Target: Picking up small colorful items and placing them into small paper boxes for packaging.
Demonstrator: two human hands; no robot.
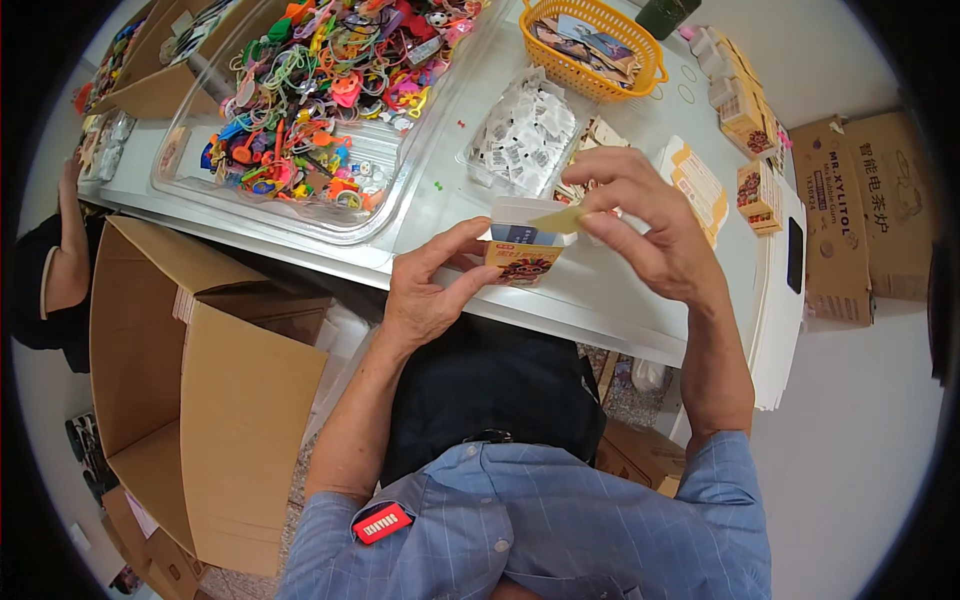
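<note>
Over table edge [560, 318], small carton [522, 246] between left hand [432, 290] and right hand [640, 222].

- A large clear plastic tub [400, 190] full of small bright plastic toys in many colours.
- An orange plastic mesh basket [640, 75] holding printed cards.
- A shallow clear tray of small white packets [520, 135].
- An open brown cardboard box [240, 420] on the floor at left.
- Stacked small printed cartons [745, 110] at the white table's [600, 300] right end.
- Brown cardboard cartons [865, 210] at far right.

Small orange and white printed box [522, 252], pale yellow card [560, 219], orange mesh basket [592, 47], clear tub [300, 215] of multicoloured plastic trinkets [330, 90], white bench [450, 200], brown cardboard carton [215, 400], blue checked shirt [540, 520]
</note>
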